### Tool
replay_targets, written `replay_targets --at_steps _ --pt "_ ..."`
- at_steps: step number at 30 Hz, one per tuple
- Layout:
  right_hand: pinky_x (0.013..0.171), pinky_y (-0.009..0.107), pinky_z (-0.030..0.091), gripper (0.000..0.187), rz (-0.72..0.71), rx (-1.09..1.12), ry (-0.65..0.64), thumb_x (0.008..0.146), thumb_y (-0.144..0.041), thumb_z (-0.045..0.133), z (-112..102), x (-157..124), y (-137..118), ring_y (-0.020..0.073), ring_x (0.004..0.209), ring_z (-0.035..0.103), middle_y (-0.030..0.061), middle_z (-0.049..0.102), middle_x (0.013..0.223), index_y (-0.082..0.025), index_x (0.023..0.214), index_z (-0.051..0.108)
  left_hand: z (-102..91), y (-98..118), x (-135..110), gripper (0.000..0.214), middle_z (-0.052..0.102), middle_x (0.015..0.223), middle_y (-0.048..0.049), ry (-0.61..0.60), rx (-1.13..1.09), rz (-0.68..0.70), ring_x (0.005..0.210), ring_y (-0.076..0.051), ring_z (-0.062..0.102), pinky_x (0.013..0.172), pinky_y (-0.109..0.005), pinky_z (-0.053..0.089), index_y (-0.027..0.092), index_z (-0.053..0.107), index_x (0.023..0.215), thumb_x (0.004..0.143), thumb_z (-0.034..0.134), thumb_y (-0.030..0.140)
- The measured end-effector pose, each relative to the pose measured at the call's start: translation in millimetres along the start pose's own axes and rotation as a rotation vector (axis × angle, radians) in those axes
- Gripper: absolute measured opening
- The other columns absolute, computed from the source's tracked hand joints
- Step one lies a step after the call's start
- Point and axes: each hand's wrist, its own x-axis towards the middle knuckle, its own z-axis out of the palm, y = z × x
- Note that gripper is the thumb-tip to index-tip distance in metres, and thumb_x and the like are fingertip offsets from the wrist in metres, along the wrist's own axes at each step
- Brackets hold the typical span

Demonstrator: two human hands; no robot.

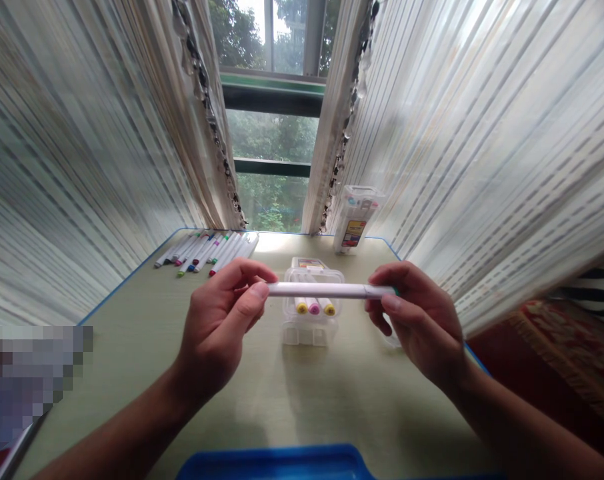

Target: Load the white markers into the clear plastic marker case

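A white marker (318, 290) is held level between my two hands above the table. My left hand (222, 313) pinches its left end between thumb and fingers. At the other end, my right hand (417, 313) grips the marker near a green tip that is partly covered by the fingers. Behind and below the marker stands a clear plastic case (309, 333) with its lid open. Inside it lie a few markers with yellow and pink ends (313, 308). Part of another clear piece (393, 340) shows under my right hand.
Several loose markers (207, 250) lie in a group at the table's back left. A clear marker case (355, 223) with a label stands upright at the back right. Striped curtains (82, 120) flank the window. A blue tray-like edge (277, 460) lies along the front of the table (142, 347).
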Motion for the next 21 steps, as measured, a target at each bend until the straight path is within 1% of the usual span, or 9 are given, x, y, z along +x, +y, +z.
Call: replay_targets --at_steps 4,9,11,14,17,19,21 --pt "0.04 0.019 0.033 0.007 -0.01 -0.009 0.039 0.096 -0.031 0.076 1.6 2.5 1.1 0.0082 0.049 0.047 -0.0017 0.062 0.072 -0.025 0.097 0.075 -1.7 -0.1 -0.6 0.01 0.053 0.069 0.004 -0.003 0.05 0.042 0.058 -0.009 0.045 0.051 -0.024 0.032 0.021 0.071 0.096 0.099 0.062 0.021" --pt "0.039 0.019 0.031 0.01 -0.032 -0.005 0.039 0.095 -0.031 0.08 -1.0 3.9 3.2 0.0051 0.047 0.043 -0.0033 0.059 0.076 -0.025 0.102 0.077 -2.7 -3.1 -0.7 0.008 0.055 0.071 0.0035 -0.001 0.022 0.018 0.058 -0.01 0.045 0.05 -0.024 0.03 0.022 0.071 0.099 0.099 0.064 0.024" --pt "0.04 0.019 0.031 0.01 -0.022 -0.006 0.022 0.095 -0.031 0.08 -2.4 3.3 3.8 0.0054 0.047 0.041 -0.005 0.055 0.07 -0.025 0.103 0.077 -1.8 -3.4 -0.4 0.008 0.054 0.072 0.0034 -0.001 0.002 0.006 0.058 -0.01 0.045 0.049 -0.024 0.03 0.022 0.071 0.099 0.1 0.064 0.026" --pt "0.041 0.019 0.031 0.011 -0.002 -0.033 -0.001 0.096 -0.031 0.079 -4.2 1.9 4.8 0.0065 0.048 0.04 -0.007 0.049 0.061 -0.025 0.104 0.076 -0.2 -3.2 0.5 0.01 0.05 0.068 0.0044 0.006 -0.049 -0.025 0.056 -0.01 0.042 0.047 -0.023 0.03 0.022 0.071 0.097 0.1 0.065 0.028" --pt "0.041 0.019 0.031 0.014 0.008 -0.067 -0.001 0.094 -0.027 0.082 -4.9 1.6 5.8 0.0067 0.05 0.043 -0.0057 0.054 0.063 -0.025 0.105 0.075 0.7 -2.4 1.0 0.011 0.047 0.064 0.0048 0.007 -0.09 -0.035 0.053 -0.009 0.041 0.046 -0.022 0.029 0.022 0.072 0.095 0.1 0.065 0.029" --pt "0.041 0.018 0.032 0.016 0.016 -0.07 0.007 0.092 -0.024 0.083 -4.6 2.6 6.2 0.0066 0.05 0.044 -0.0044 0.058 0.067 -0.025 0.105 0.075 0.8 -1.5 0.9 0.011 0.048 0.065 0.0046 0.014 -0.1 -0.029 0.053 -0.009 0.042 0.046 -0.021 0.029 0.022 0.072 0.094 0.1 0.065 0.027" --pt "0.04 0.018 0.033 0.016 0.027 -0.052 0.025 0.09 -0.023 0.085 -3.5 4.5 6.2 0.0062 0.048 0.045 -0.0045 0.06 0.065 -0.024 0.103 0.076 0.6 -0.4 0.2 0.01 0.049 0.066 0.0044 0.027 -0.11 -0.022 0.053 -0.009 0.043 0.046 -0.021 0.029 0.022 0.072 0.093 0.099 0.066 0.025"
